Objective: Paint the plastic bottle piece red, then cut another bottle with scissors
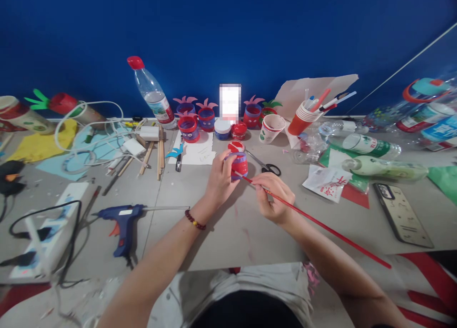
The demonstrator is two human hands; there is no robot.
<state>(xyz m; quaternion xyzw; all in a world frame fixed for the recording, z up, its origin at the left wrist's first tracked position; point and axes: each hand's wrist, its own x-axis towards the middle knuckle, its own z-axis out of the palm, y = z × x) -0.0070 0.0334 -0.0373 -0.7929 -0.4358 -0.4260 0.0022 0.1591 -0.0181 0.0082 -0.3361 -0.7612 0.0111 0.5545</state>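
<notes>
My left hand (220, 176) is wrapped around a small red cup with a purple band (239, 163), holding it just above the grey table (221, 233). My right hand (273, 194) pinches a long thin red brush handle (321, 225), whose tip touches the cup's side. The handle runs down to the right past my forearm. A red beaded bracelet (194, 220) sits on my left wrist.
A blue glue gun (123, 221) lies at left by a power strip (43, 237) and cables. Scissors (266, 166), painted cups (207, 118), paint pots (223, 128), a water bottle (152, 92), a pen cup (303, 116), plastic bottles (371, 147) and a phone (402, 213) surround the work spot.
</notes>
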